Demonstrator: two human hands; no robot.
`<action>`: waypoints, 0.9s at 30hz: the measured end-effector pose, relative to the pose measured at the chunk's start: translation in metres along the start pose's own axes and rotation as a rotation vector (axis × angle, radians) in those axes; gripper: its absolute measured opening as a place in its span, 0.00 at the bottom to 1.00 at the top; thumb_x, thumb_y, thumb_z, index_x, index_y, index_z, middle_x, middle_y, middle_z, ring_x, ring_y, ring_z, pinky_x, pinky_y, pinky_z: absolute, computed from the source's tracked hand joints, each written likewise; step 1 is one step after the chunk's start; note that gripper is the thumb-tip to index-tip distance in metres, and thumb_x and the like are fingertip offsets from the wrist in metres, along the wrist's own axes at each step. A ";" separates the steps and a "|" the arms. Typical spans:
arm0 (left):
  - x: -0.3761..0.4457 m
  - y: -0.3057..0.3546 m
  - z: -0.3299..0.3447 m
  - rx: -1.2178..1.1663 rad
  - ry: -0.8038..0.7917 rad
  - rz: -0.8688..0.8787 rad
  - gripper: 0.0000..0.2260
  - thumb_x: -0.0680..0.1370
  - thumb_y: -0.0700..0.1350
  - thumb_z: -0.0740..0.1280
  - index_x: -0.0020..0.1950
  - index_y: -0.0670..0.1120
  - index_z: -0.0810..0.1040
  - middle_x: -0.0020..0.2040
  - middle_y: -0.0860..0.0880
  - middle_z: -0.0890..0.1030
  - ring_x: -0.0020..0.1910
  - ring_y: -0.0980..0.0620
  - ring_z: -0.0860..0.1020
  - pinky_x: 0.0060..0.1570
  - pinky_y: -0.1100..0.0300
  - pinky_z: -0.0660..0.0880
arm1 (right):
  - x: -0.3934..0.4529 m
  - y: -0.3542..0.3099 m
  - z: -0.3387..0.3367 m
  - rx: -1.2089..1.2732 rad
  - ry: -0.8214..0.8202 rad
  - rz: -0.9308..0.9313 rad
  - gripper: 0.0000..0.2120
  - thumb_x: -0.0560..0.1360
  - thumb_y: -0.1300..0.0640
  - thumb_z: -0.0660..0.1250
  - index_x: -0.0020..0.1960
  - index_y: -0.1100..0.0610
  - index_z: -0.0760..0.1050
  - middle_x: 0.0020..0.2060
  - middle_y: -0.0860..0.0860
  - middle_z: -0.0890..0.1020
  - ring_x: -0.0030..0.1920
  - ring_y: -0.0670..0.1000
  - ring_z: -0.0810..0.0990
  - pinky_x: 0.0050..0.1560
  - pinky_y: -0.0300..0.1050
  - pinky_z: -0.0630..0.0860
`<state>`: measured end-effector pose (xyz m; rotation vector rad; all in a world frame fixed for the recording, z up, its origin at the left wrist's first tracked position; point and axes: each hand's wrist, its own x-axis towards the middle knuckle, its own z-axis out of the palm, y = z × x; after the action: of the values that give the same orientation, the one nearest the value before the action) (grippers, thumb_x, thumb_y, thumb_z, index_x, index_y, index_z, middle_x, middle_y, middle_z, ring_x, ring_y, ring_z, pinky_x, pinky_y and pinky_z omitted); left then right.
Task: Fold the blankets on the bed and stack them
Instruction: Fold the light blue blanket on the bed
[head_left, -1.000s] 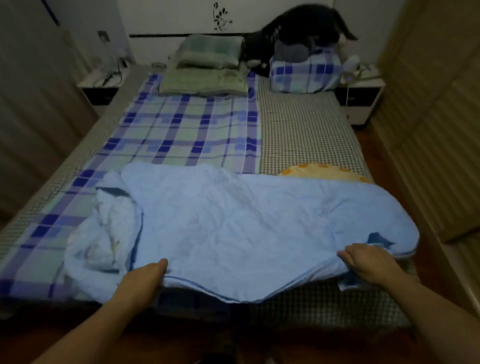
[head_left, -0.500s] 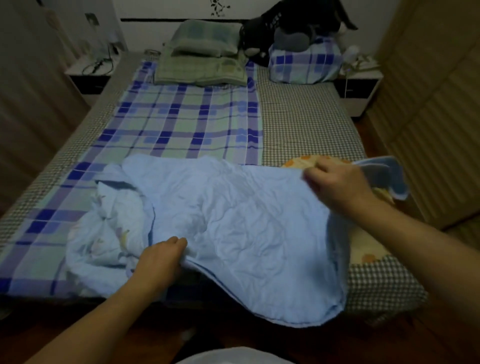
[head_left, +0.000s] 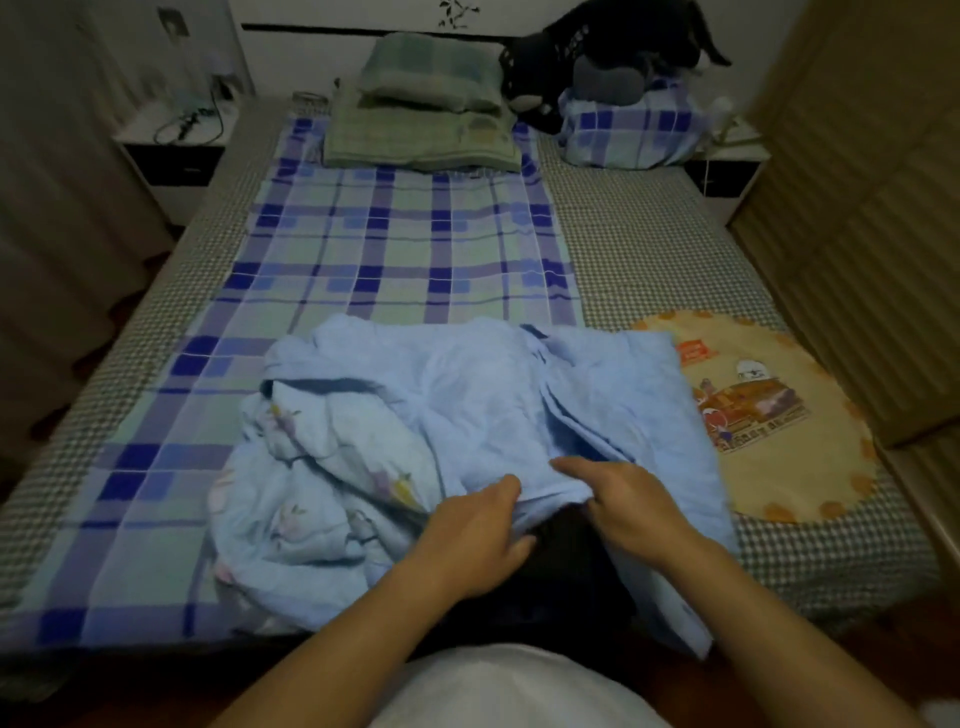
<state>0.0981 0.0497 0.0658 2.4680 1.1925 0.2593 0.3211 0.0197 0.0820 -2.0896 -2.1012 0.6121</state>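
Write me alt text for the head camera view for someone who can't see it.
Both hands, left hand and right hand, grip the near edge of a rumpled light blue blanket at the foot of a bed. A round yellow cartoon mat lies to its right; green pillows sit at the headboard.

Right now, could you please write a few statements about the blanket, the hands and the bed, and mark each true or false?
1. Both hands, left hand and right hand, grip the light blue blanket. True.
2. The round yellow mat lies left of the blanket. False: it lies to its right.
3. The green pillows sit at the head of the bed. True.
4. The blanket is spread flat across the bed. False: it is bunched and partly folded.
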 end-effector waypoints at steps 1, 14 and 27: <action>-0.006 -0.013 -0.001 0.059 0.001 0.069 0.16 0.75 0.55 0.65 0.57 0.48 0.69 0.48 0.45 0.82 0.45 0.39 0.80 0.41 0.51 0.73 | 0.001 0.001 -0.010 -0.015 -0.001 0.038 0.24 0.77 0.52 0.62 0.71 0.37 0.70 0.65 0.45 0.80 0.63 0.52 0.79 0.58 0.48 0.76; -0.043 -0.098 -0.061 0.480 -0.060 0.522 0.20 0.70 0.43 0.56 0.57 0.54 0.80 0.56 0.45 0.78 0.20 0.45 0.73 0.17 0.58 0.67 | 0.033 0.006 -0.091 0.139 -0.066 0.106 0.18 0.81 0.62 0.62 0.68 0.47 0.77 0.66 0.46 0.78 0.68 0.49 0.74 0.64 0.40 0.68; 0.018 0.006 0.075 0.072 0.001 -0.420 0.31 0.75 0.70 0.60 0.64 0.49 0.80 0.80 0.48 0.36 0.78 0.36 0.46 0.66 0.35 0.66 | 0.044 -0.020 -0.135 0.236 0.119 0.090 0.21 0.75 0.64 0.60 0.60 0.46 0.81 0.57 0.44 0.83 0.59 0.48 0.79 0.58 0.50 0.78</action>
<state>0.1378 0.0415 0.0001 2.2027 1.7054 0.0994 0.3486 0.0909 0.2035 -2.0423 -1.7845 0.6909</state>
